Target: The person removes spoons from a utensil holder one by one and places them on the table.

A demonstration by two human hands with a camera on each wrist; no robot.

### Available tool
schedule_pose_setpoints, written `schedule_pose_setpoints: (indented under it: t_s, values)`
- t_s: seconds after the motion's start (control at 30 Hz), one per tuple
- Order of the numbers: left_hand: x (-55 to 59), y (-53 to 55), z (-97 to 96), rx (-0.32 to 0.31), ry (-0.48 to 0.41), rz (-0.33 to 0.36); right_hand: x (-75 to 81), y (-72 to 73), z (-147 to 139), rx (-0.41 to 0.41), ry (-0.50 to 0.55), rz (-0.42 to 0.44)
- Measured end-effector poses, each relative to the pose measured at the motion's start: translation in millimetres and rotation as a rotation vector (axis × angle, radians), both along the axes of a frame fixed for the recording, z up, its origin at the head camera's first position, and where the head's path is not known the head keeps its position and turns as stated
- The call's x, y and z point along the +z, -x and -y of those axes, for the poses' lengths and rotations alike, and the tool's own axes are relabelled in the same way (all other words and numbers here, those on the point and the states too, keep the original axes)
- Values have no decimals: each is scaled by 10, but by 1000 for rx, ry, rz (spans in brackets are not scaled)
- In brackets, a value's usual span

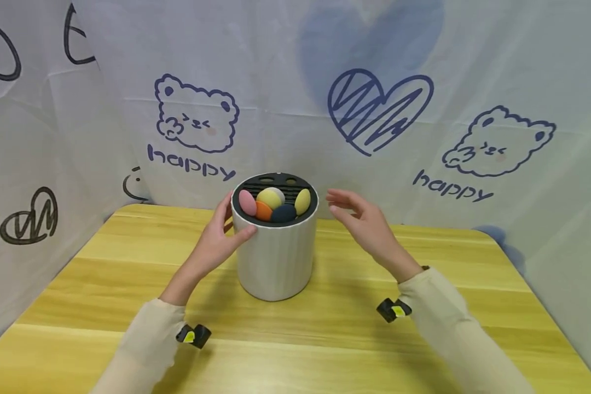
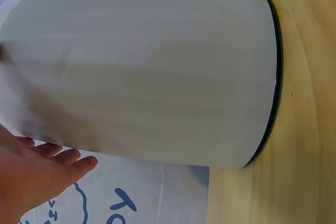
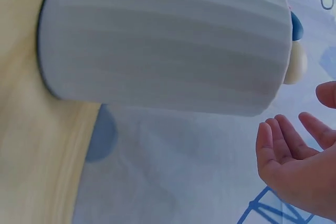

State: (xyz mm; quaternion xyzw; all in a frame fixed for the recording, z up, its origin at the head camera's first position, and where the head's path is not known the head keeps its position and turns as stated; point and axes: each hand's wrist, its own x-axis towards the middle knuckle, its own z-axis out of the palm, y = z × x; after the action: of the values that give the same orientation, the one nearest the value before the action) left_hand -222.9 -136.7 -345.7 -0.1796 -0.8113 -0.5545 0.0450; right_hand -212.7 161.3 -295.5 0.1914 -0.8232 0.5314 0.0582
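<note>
A white ribbed cylindrical holder [image 1: 274, 262] stands upright on the wooden table, with a black slotted top [image 1: 295, 183]. Crowded on that top are smooth egg-shaped pieces: a pink one [image 1: 248, 203], an orange one [image 1: 264, 211], a navy one [image 1: 283, 213], a pale yellow one [image 1: 268, 198], a white one partly hidden behind it, and another yellow one [image 1: 302, 202] at the right. My left hand [image 1: 220, 239] grips the holder's upper left side, thumb at the front below the rim. To the right of the rim, my right hand [image 1: 364, 221] hovers apart from it, fingers loosely bent and holding nothing.
Behind the wooden table [image 1: 399, 350] hangs a pale cloth [image 1: 285, 126] printed with bears, hearts and lettering, close at the table's back edge. Small black devices, one [image 1: 193, 335] by the left sleeve and one [image 1: 394, 310] by the right, sit at the wrists.
</note>
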Motion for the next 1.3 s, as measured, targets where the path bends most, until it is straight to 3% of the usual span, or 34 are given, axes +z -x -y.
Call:
schedule_pose_setpoints:
  t_s: [0.43, 0.77, 1.3]
  values:
    - [-15, -1, 14, -10, -45, 11, 203, 157, 174, 71, 53, 51]
    - [-8, 9, -1, -17, -60, -5, 242, 203, 238, 82, 44, 94]
    - [72, 5, 0, -13, -106, 55, 290, 253, 254, 104, 30, 155]
